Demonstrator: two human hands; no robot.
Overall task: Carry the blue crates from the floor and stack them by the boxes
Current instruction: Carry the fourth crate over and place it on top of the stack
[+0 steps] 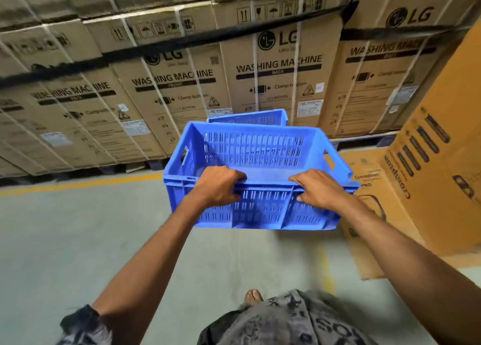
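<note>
1. You're standing on a smooth grey concrete floor (65, 240), warehouse kind, a bit shiny from the overhead light.
2. A yellow painted line (86, 182) runs across the floor in front of the stacked cartons, and another yellow strip (326, 272) heads toward you near the middle.
3. Facing you is a wall of brown LG washing machine cartons (281, 66), strapped with white bands and stacked at least two high, some marked FRONT, some BACK.
4. They sit on dark pallets (156, 162) just off the floor.
5. On your right are brighter orange-brown Crompton cartons (437, 167), one tall, one lower in front of it.
</note>
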